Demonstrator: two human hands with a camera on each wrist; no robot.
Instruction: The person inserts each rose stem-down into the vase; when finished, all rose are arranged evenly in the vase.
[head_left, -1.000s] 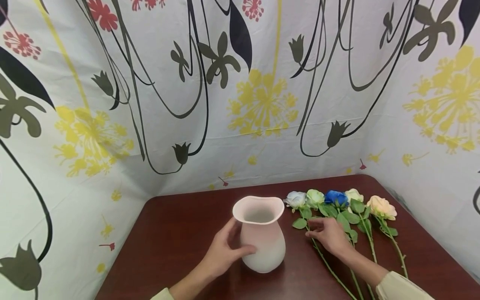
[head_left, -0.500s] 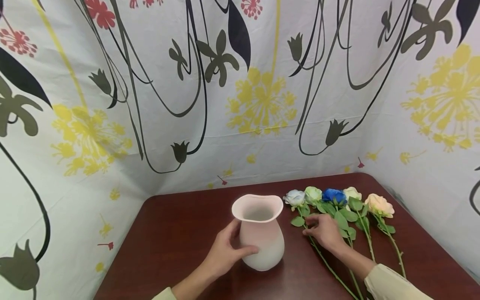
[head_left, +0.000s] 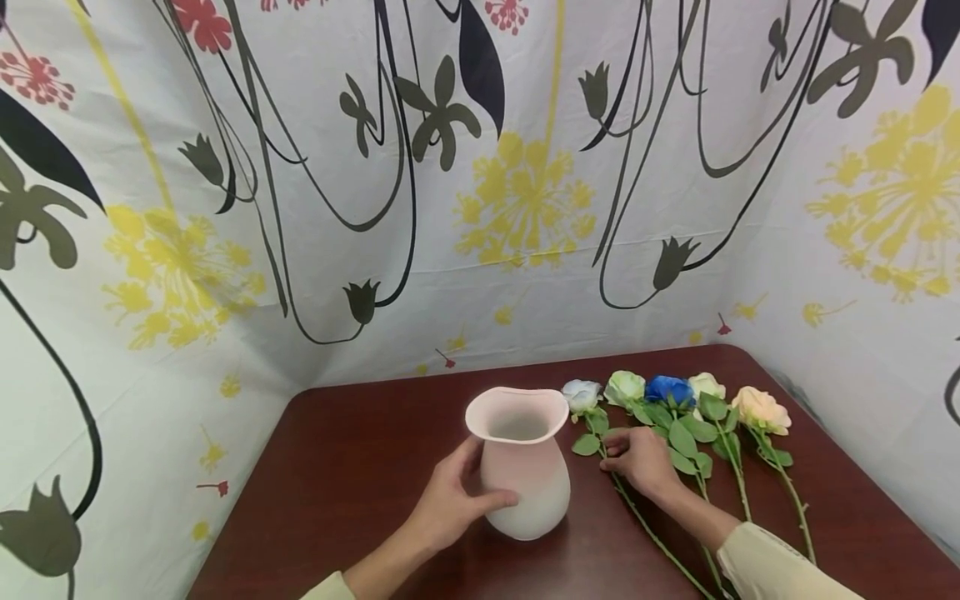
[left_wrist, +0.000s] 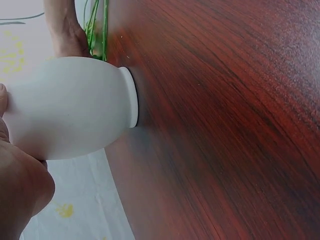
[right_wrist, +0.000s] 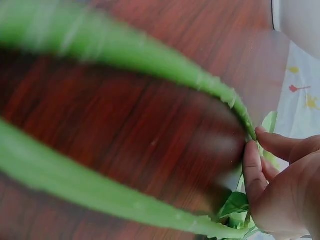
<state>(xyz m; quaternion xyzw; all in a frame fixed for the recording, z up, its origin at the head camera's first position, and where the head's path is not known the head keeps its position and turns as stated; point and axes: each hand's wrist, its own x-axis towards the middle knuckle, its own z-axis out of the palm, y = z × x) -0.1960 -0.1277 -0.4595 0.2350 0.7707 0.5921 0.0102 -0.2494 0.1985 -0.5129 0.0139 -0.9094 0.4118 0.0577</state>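
A pale pink and white vase (head_left: 527, 483) with a wavy flared rim stands upright on the table. My left hand (head_left: 444, 507) holds its side, thumb across the front and the other fingers mostly hidden behind it. To the vase's right, my right hand (head_left: 647, 463) pinches the stem of a pale blue rose (head_left: 582, 395) just below its leaves. The right wrist view shows thumb and fingertips meeting on that green stem (right_wrist: 200, 80). A second stem (right_wrist: 100, 190) runs beneath it in that view. In the left wrist view the vase's base (left_wrist: 131, 97) sits on the tabletop.
Right of the pale blue rose lie a light green rose (head_left: 625, 389), a blue rose (head_left: 670, 390), a cream rose (head_left: 707, 385) and a peach rose (head_left: 761, 409), heads toward the back. A patterned white cloth (head_left: 465, 308) hangs behind the dark red-brown table (head_left: 367, 442).
My right hand has moved slightly left, and the pale blue rose has shifted left with it, away from the light green one. My left hand and the vase stay put.
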